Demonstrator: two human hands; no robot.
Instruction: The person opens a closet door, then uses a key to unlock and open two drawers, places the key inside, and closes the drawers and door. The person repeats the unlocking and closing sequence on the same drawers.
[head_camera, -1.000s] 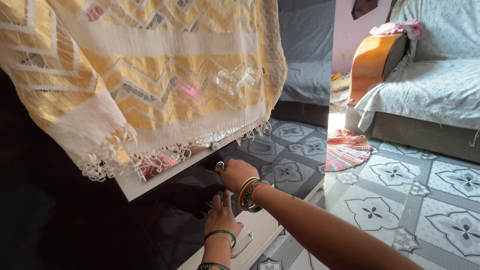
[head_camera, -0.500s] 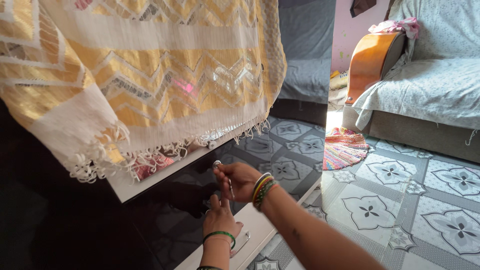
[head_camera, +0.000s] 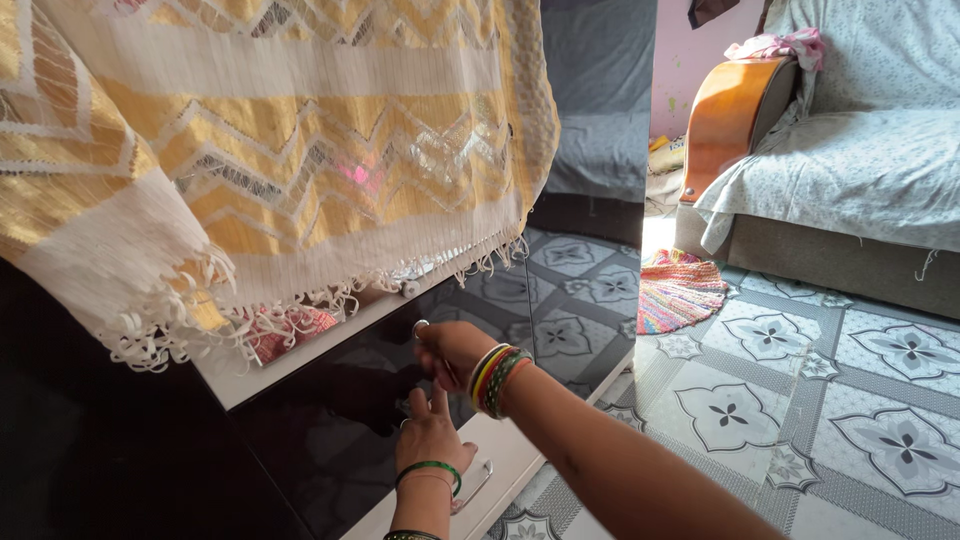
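Observation:
My right hand (head_camera: 452, 352), with coloured bangles at the wrist, pinches a small metal key (head_camera: 421, 326) with a ring top against the glossy black cabinet door (head_camera: 330, 420). Just below it, my left hand (head_camera: 430, 436), wearing a green bangle, rests flat on the same dark door with its fingers pointing up. A yellow and white fringed scarf (head_camera: 280, 160) hangs over the cabinet above both hands. The key's blade is hidden by my fingers.
A white drawer front with a metal handle (head_camera: 478, 478) sits below the hands. A mirrored panel (head_camera: 590, 150) stands to the right of the scarf. Beyond are a patterned tile floor (head_camera: 760, 400), a round woven mat (head_camera: 678, 292) and a covered sofa (head_camera: 850, 170).
My right hand has twisted at the wrist with the key and moved slightly left along the door. My left hand stays pressed on the black door.

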